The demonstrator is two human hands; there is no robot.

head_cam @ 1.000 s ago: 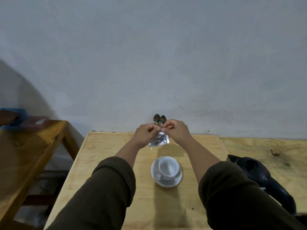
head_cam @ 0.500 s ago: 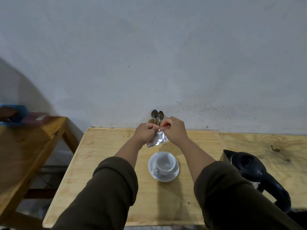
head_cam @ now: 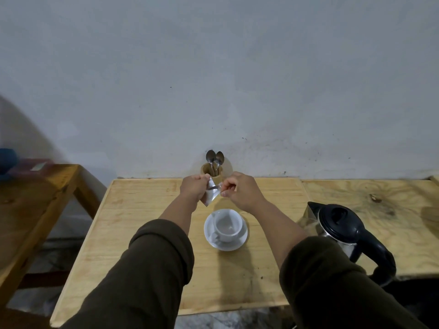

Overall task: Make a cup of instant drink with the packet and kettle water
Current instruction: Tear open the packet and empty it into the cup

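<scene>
A small silver packet (head_cam: 211,195) hangs in the air above and behind the cup. My left hand (head_cam: 193,187) pinches its upper left side and my right hand (head_cam: 241,189) pinches its top right corner, with the top edge pulled apart between them. Below the hands a white cup (head_cam: 227,225) stands upright and empty on a white saucer (head_cam: 238,242), its handle turned towards me. A steel kettle (head_cam: 342,230) with a black lid and black handle stands on the table to the right of the cup.
A wooden holder (head_cam: 218,177) with two metal spoons (head_cam: 214,158) stands against the grey wall behind the hands. The light wooden table (head_cam: 133,217) ends near me; a second board adjoins on the right. A darker wooden bench (head_cam: 35,203) stands at the left.
My hands have moved apart, the right one pulling the packet's top corner to the right so the top has opened up. The camera has tilted, showing more of the kettle and table.
</scene>
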